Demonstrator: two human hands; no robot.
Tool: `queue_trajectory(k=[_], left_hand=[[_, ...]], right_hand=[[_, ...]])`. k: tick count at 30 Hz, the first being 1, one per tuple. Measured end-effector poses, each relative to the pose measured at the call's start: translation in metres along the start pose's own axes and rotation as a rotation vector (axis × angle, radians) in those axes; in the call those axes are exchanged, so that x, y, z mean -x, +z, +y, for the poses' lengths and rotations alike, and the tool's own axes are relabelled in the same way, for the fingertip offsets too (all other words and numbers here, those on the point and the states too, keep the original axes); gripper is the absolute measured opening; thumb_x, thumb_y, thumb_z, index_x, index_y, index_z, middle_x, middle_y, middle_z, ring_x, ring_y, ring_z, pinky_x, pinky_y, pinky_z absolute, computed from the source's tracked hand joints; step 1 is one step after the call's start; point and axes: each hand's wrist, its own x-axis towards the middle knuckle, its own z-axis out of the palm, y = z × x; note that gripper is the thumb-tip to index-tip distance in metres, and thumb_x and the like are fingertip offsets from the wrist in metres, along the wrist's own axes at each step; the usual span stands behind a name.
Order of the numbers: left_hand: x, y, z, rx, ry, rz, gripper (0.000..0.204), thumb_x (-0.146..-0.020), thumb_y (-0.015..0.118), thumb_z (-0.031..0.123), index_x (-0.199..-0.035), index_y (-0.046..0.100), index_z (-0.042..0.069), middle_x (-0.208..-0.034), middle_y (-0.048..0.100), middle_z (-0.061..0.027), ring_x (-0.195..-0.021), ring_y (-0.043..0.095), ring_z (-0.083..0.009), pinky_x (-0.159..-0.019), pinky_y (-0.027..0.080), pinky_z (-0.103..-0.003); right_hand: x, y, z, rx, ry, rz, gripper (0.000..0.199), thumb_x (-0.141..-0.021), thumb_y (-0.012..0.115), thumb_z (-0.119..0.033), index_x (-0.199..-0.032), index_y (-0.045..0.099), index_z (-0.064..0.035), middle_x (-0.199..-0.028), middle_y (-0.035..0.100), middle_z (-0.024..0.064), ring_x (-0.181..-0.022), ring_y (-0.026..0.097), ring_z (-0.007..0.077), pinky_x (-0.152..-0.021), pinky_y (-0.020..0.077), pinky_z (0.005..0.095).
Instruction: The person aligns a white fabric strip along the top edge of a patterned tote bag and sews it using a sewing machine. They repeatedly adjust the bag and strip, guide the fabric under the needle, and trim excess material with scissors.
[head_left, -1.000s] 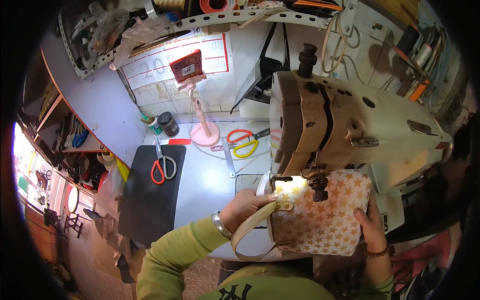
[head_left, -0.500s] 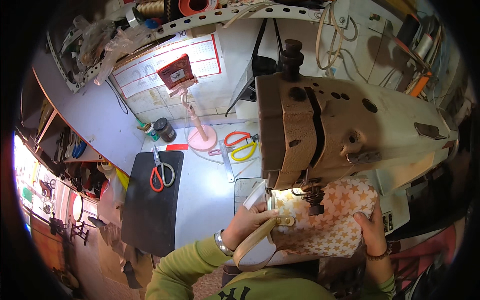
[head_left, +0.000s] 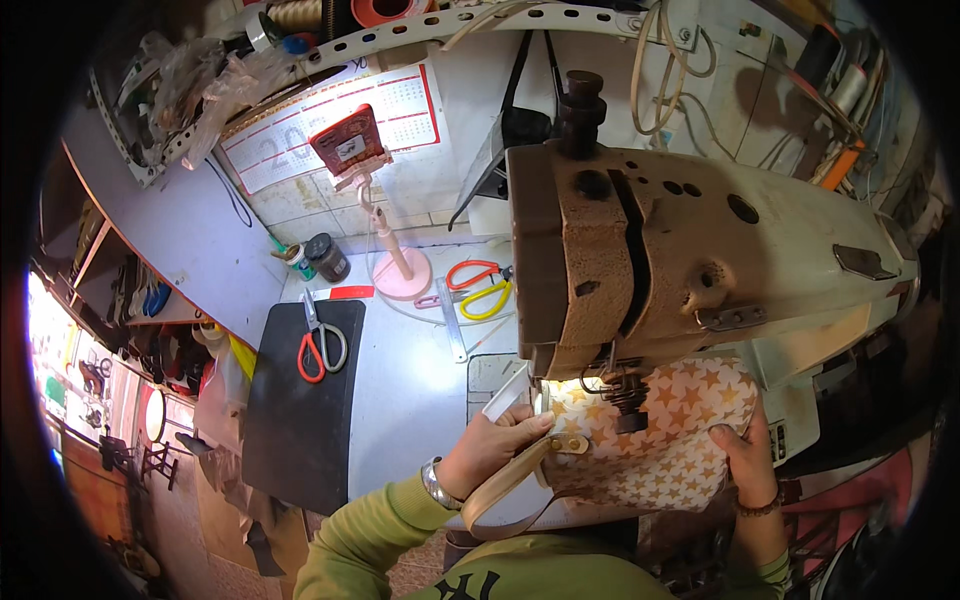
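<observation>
A white bag point(head_left: 665, 445) printed with golden stars lies under the head of a brown and cream sewing machine point(head_left: 660, 250), where a lamp lights the fabric. My left hand point(head_left: 490, 447) pinches its left edge, thumb on top, close to the needle area. From that edge a beige strap handle point(head_left: 505, 488), fixed by a riveted tab, loops down over my left wrist side. On the far right my right hand point(head_left: 748, 458) grips the bag's side, with the thumb above and the other fingers hidden beneath. The machine head hides the needle and part of the fabric.
Left of the machine lie a metal ruler point(head_left: 452, 320) and red-and-yellow-handled pliers point(head_left: 482, 288). Scissors point(head_left: 318, 340) rest on a black mat point(head_left: 300, 430). Behind them stand a pink phone stand point(head_left: 402, 272) and a dark jar point(head_left: 327, 258). A perforated metal shelf edge point(head_left: 400, 38) runs above.
The view has shifted slightly. Both hands keep their hold, and the bag lies almost as before under the machine head.
</observation>
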Motion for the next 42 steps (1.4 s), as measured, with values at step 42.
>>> queue_trajectory(k=[42], left_hand=[[-0.005,-0.007,0.001,0.125,-0.059,-0.014,0.030,-0.094,0.058,0.013,-0.117,0.058,-0.007,-0.105,0.067,-0.0101,-0.088,0.063,-0.0120,-0.077,0.051,-0.026]], right_hand=[[-0.033,0.003,-0.022,0.238,-0.127,-0.171,0.074,-0.074,0.071,0.004,-0.139,0.036,-0.0032,-0.137,0.040,0.0116,-0.119,0.045,0.0160,-0.096,0.0423,0.0292]])
